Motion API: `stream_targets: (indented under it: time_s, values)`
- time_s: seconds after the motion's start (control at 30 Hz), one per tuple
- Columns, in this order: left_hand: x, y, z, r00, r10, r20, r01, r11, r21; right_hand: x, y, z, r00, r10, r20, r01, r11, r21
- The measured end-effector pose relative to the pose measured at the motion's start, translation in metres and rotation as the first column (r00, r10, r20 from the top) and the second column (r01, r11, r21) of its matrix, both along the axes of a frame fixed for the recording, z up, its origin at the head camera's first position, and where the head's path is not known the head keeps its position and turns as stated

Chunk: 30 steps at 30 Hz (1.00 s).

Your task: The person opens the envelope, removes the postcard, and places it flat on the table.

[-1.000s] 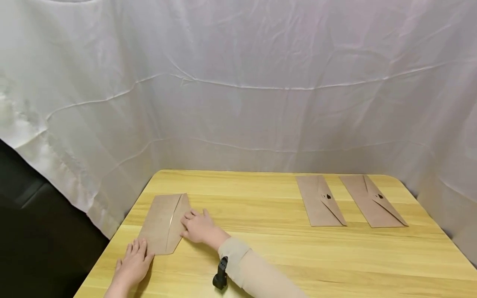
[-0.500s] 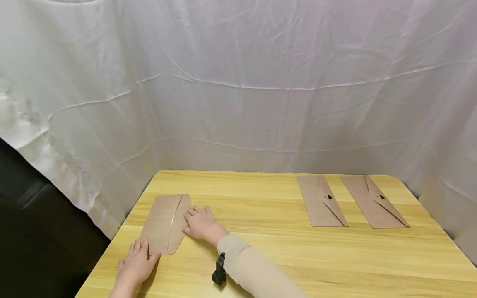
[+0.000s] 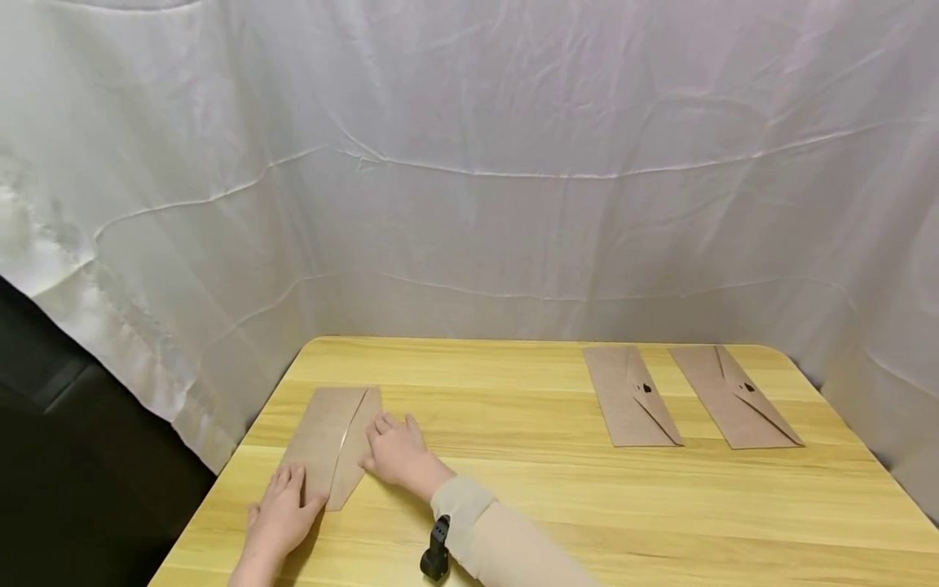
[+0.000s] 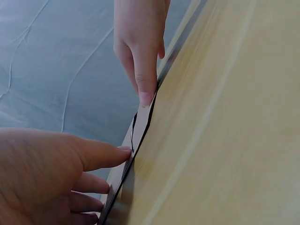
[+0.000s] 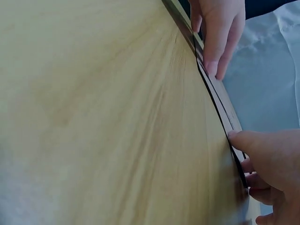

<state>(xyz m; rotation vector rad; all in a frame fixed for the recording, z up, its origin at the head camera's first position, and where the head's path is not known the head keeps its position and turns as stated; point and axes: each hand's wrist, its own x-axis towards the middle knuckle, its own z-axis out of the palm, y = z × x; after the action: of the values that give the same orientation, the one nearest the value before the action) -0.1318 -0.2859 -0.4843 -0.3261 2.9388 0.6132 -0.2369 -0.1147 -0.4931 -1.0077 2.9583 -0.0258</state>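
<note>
The work in hand appears to be with an envelope (image 3: pixel 326 436) lying flat at the person's left end of the wooden bench (image 3: pixel 557 505), and by the look of it that work is not complete. The strip to the right of its slanting line reads as a flap (image 3: pixel 359 424) laid outward rather than folded over, though the fingers cover part of its edge, and a bright sliver along the line suggests the mouth stands slightly parted. The left hand (image 3: pixel 282 518) rests at the lower left corner, its fingers fairly straight and modestly spread, the thumb at the near edge; the right hand (image 3: pixel 399 452) lies over the outer edge of the flap, fingers loosely bent and touching the paper. Neither set of fingers plainly pinches it; whether a fingertip is tucked beneath, one cannot tell. Well apart, toward the right end, a second envelope (image 3: pixel 619 408) and a third envelope (image 3: pixel 722 403) lie side by side, each apparently folded shut and showing a dark mark; those two seem finished. Judged against them, what remains is probably closing the flap and perhaps lining this envelope up with the pair; its contents, if any, are hidden.
</note>
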Motion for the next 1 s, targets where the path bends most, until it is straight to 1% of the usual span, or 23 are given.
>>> stream_targets:
  time_s: [0.13,0.3,0.53,0.73,0.87,1.0]
  values:
    - [-0.001,0.005,-0.002,1.000,-0.007,-0.026,0.007,1.000,0.005,0.004,0.000,0.001,1.000,-0.013,0.004,0.012,1.000,0.019]
    - [-0.004,0.013,0.000,0.999,-0.005,-0.043,0.005,1.000,0.002,0.007,0.000,0.004,1.000,-0.026,0.005,0.026,0.999,0.029]
    - [-0.006,0.025,0.004,0.997,0.004,-0.071,-0.008,0.998,-0.060,0.007,0.002,0.009,1.000,-0.020,0.005,0.020,1.000,0.006]
    - [-0.007,0.027,0.009,0.997,-0.005,-0.075,-0.003,0.993,-0.117,0.007,0.001,0.008,1.000,-0.022,0.008,0.022,1.000,0.014]
    - [-0.008,0.026,0.013,0.993,-0.051,-0.105,0.030,0.981,-0.190,0.007,-0.001,0.006,1.000,-0.029,0.008,0.029,0.999,0.027]
    - [-0.012,0.030,0.016,0.979,-0.134,-0.151,0.091,0.961,-0.260,0.006,-0.001,0.005,0.999,-0.039,-0.005,0.040,0.998,0.044]
